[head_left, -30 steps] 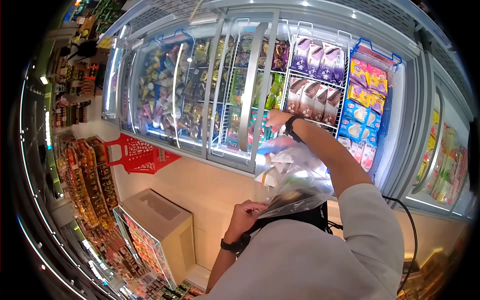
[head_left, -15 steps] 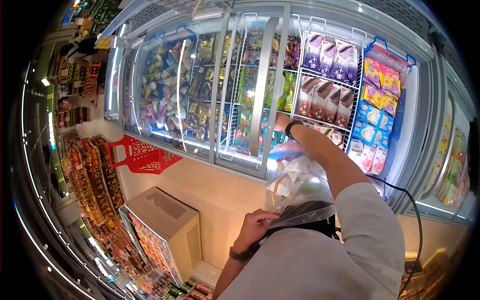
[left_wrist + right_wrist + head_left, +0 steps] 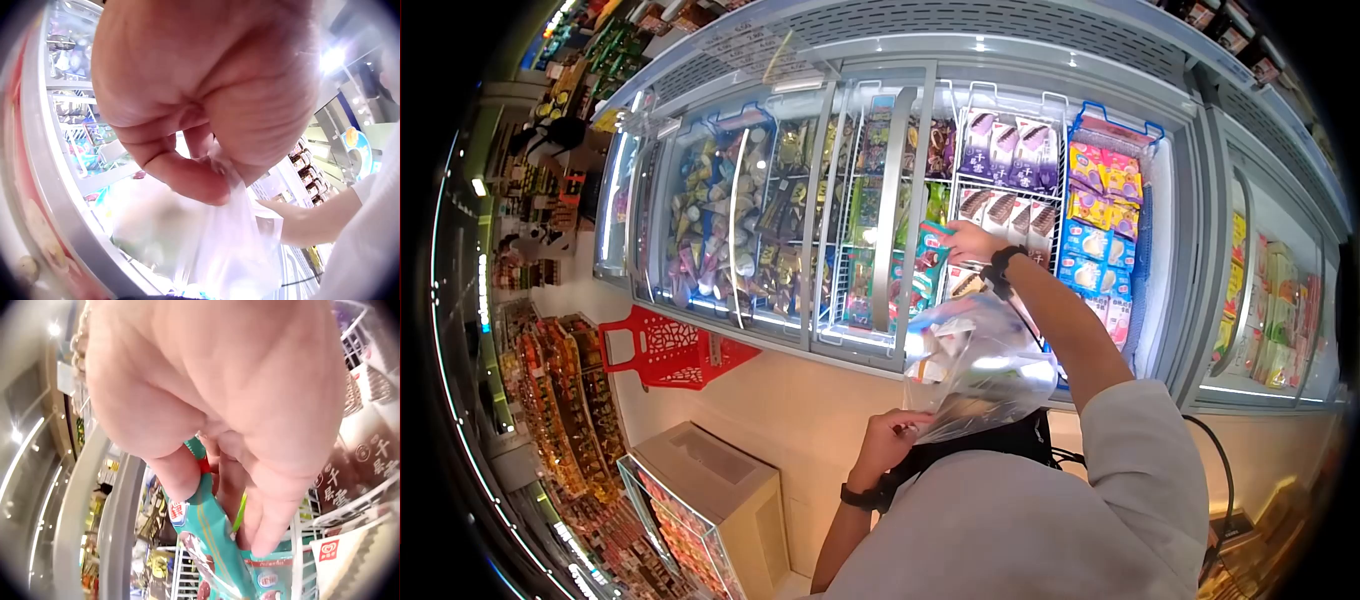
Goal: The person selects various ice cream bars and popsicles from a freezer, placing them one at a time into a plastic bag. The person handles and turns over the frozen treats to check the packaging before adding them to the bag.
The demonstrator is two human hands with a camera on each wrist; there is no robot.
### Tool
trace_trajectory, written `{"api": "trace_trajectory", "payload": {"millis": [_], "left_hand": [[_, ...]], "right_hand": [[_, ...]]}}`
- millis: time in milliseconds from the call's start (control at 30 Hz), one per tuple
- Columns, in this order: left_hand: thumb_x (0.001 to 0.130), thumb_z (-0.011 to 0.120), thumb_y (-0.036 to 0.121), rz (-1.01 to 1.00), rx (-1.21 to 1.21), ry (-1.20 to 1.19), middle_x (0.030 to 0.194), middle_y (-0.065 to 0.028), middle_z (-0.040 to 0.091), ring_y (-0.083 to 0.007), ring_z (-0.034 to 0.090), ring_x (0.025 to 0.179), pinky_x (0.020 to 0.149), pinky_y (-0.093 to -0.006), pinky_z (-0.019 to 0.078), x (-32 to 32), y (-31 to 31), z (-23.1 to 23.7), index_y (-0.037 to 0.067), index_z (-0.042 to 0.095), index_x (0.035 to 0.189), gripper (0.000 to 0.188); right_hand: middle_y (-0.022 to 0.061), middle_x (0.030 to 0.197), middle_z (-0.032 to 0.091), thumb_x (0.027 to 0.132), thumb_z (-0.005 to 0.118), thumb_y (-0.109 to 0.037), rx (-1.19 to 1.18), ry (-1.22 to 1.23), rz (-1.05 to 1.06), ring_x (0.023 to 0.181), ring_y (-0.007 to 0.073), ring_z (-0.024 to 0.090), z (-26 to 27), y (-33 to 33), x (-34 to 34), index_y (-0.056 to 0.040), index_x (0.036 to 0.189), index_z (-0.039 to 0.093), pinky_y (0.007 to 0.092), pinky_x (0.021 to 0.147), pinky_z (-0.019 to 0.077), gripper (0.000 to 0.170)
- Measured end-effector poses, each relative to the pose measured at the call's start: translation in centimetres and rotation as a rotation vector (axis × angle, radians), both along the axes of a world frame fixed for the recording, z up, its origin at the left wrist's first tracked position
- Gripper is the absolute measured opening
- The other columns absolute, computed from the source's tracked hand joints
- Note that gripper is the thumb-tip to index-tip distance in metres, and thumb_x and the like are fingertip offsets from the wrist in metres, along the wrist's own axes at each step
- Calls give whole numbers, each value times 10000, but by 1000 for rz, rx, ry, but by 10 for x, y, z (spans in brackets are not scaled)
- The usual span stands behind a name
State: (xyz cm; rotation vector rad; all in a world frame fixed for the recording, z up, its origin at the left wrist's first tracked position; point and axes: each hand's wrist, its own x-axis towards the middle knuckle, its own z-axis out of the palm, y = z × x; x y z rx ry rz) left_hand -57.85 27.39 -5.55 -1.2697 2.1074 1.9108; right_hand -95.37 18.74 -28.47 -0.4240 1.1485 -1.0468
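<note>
My right hand (image 3: 976, 243) reaches into the open part of the chest freezer. It pinches the top end of a teal ice cream packet (image 3: 215, 540) between thumb and fingers, and another teal packet (image 3: 273, 578) lies just below the fingertips. At my waist, my left hand (image 3: 884, 442) grips the edge of a clear plastic bag (image 3: 990, 378). White wrapped items (image 3: 935, 355) show through the bag's film. In the left wrist view the thumb and fingers close on the gathered plastic (image 3: 228, 219).
Brown ice cream boxes (image 3: 1000, 213), purple boxes (image 3: 1022, 150) and blue packets (image 3: 1092, 258) fill wire baskets on the right. A sliding glass lid with a metal handle (image 3: 892, 210) covers the left side. A red shopping basket (image 3: 670, 348) stands on the floor beside a display case (image 3: 700, 465).
My right hand has drawn up a teal packet, which now shows at its fingertips. My left hand keeps its grip on the bag. The head view has shifted slightly.
</note>
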Motion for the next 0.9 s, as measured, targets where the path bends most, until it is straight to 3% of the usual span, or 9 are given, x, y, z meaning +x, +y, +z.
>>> {"api": "trace_trajectory", "payload": {"millis": [67,100,167,300,400,633,767,800,900], "left_hand": [[830,555,-133,53,53,20,1059,-80,756,-75,570,716,648,-225,483,-6,-2,3,49,761,1042,347],[809,559,-136,74,80,29,1041,-76,759,-79,547,682,649,-230,486,-9,-3,6,52,760,1052,367],[834,550,-133,31,-15,108,1048,-54,754,-37,513,658,591,-201,458,-7,-4,-7,38,757,1076,361],[857,539,-119,31,-35,76,993,-8,701,-16,496,636,543,-182,434,-8,-11,-10,57,730,1170,406],[806,514,-144,72,-85,103,927,14,651,-17,492,660,551,-178,403,-20,-13,0,88,689,1270,548],[745,502,-145,20,-258,172,1195,-86,709,-84,581,840,583,-200,457,-36,-9,12,106,653,1326,650],[727,499,-140,-2,-284,184,1168,-97,712,-89,579,808,577,-207,452,-37,-8,11,109,649,1331,670],[724,500,-138,4,-289,185,1154,-96,714,-88,577,801,575,-209,451,-37,-8,11,109,649,1332,673],[719,499,-139,-8,-330,206,1138,-110,716,-91,578,794,586,-222,462,-36,-7,10,105,648,1331,676]], "right_hand": [[107,1171,629,988,598,-175,57,-127,-208,992,254,677,55,17,-19,-41,1320,476,426,935,543,378],[99,1188,647,1013,570,-193,35,-128,-248,997,245,683,36,21,-33,-76,1277,514,431,915,551,295],[86,1157,663,1032,553,-242,-109,-303,-396,1016,242,679,96,47,-44,-108,1225,549,443,896,558,235],[68,1093,665,1051,510,-340,-166,-350,-587,1008,249,680,155,87,-60,-113,1234,522,496,927,541,292],[127,1003,671,1050,523,-302,-271,-476,-618,978,297,688,180,108,-68,-49,1202,500,497,917,544,297],[93,943,651,990,631,-177,-537,-188,-696,874,257,675,252,139,-46,-60,1186,526,462,890,544,251],[118,1135,625,1056,495,-264,-621,-654,-643,924,212,614,281,150,-34,-54,1250,533,384,810,532,288],[116,1208,601,1072,435,-290,-678,-655,-623,950,205,587,293,154,-28,-40,1252,538,363,809,531,325],[135,1268,598,1053,470,-301,-788,-877,-417,993,236,606,304,159,-20,-15,1360,496,379,856,539,421]]}}
